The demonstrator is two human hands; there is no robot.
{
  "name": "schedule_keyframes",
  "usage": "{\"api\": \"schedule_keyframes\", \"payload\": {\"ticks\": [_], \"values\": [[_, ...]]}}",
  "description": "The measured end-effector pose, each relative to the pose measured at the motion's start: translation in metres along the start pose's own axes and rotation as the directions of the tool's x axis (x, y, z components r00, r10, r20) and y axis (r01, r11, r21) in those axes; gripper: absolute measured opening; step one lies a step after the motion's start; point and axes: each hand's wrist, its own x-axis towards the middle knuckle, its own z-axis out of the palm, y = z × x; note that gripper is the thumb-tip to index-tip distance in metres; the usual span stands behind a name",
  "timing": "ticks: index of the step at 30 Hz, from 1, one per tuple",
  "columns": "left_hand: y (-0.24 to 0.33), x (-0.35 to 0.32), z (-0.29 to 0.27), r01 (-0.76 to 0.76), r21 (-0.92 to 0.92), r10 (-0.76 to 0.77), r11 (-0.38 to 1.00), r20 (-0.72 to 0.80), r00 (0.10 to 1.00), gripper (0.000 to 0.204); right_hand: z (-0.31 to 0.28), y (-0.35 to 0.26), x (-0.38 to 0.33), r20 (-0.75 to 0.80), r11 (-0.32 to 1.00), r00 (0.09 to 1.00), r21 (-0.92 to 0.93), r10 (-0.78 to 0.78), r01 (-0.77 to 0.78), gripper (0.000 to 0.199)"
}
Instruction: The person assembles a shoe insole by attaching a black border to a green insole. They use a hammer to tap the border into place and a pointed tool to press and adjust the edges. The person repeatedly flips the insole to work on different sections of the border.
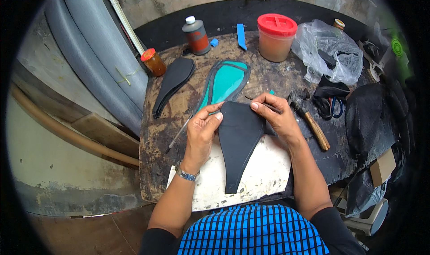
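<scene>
Fingers of left hand [204,125] and right hand [274,114] pinch black leather piece [237,138]; red-lidded jar [276,38] holds tan paste

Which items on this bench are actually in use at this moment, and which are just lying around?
In use: black shaped piece, held at its top edge by left hand and right hand; thin tool in the right hand; white board underneath.

Lying about: hammer, scissors, red-lidded jar, bottle, teal piece, plastic bag.

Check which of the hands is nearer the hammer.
Right. The right hand grips the upper right edge of the black shoe piece, just left of the hammer. The left hand holds the piece's upper left edge, farther off.
</scene>
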Motion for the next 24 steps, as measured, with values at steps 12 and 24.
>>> {"api": "schedule_keyframes", "payload": {"ticks": [12,24], "values": [[-0.006,0.004,-0.010,0.028,0.128,-0.026,0.991,-0.017,1.000,0.016,-0.003,0.007,0.003,0.099,0.998,0.994,0.001,0.055,-0.055,0.017],[0.005,0.003,-0.009,0.137,-0.007,-0.137,0.991,0.047,0.989,0.026,-0.004,0.009,0.003,0.080,0.999,0.996,0.000,0.045,-0.046,0.016]]}}
